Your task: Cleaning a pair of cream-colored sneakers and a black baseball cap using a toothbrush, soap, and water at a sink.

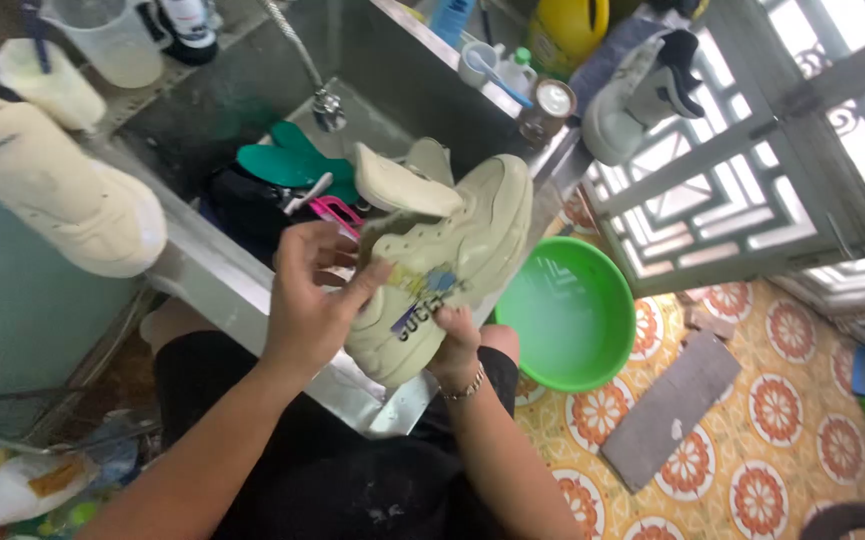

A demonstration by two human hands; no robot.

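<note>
The left hand grips the side of a cream shoe, fingers curled over its upper edge and thumb pressed flat on the coloured print. The right hand closes on the same shoe from below, near the heel, with a bracelet at its wrist. The shoe is held in the air, tilted, sole facing right, over the front rim of a steel sink and above the person's lap. Its tongue sticks up and back toward the sink.

Inside the sink lie a green insole, a pink brush and dark items too jumbled to tell apart. A tap hangs over the basin.

On the left rim rests 1 more cream shoe, well apart from the hands. Behind it stand a clear jug and a pale cup. At the back right corner are a small white cup, a jar and a yellow bottle, and a grey-white shoe leans beside a white grille.

A green basin sits on the patterned floor just right of the held shoe. A grey slab lies on the tiles near it.
</note>
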